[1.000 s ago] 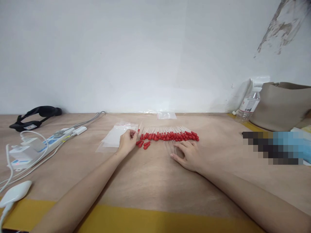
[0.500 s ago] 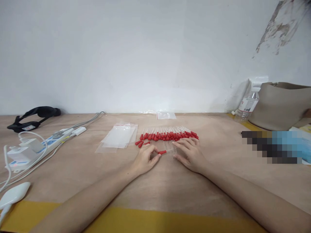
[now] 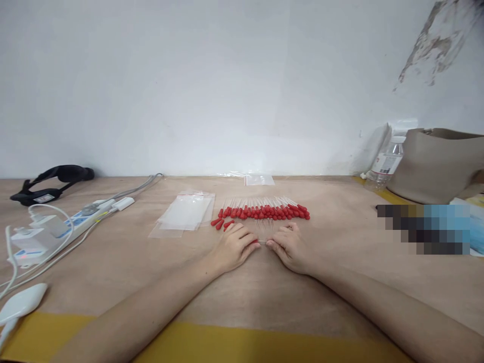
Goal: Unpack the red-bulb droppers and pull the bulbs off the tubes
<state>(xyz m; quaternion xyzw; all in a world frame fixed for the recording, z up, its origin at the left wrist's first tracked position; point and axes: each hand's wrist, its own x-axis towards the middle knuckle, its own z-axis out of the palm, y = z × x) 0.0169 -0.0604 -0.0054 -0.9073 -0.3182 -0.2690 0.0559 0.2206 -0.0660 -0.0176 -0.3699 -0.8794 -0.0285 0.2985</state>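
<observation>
My left hand [image 3: 237,247] is closed on a red rubber bulb [image 3: 255,241], most of it hidden by the fingers. Opposite it, my right hand [image 3: 290,248] pinches a thin glass dropper tube [image 3: 262,241], which spans the short gap between both hands and meets the bulb on the left. Just beyond my fingers lie several loose glass tubes [image 3: 263,224]. Behind them is a row of glass droppers with red bulbs [image 3: 264,212], bulbs toward me. A few loose red bulbs [image 3: 217,222] rest at the row's left end, close to my left hand.
Clear plastic bags [image 3: 185,212] lie left of the droppers; another bag [image 3: 259,180] is by the wall. A power strip [image 3: 75,222] with cables and a black strap [image 3: 56,184] occupy the left. At right stand a plastic bottle [image 3: 388,161] and a grey-brown container [image 3: 434,164].
My right hand has come down from the loose tubes and now grips a tube. My left hand has closed further over the red bulb, and the two hands are closer together.
</observation>
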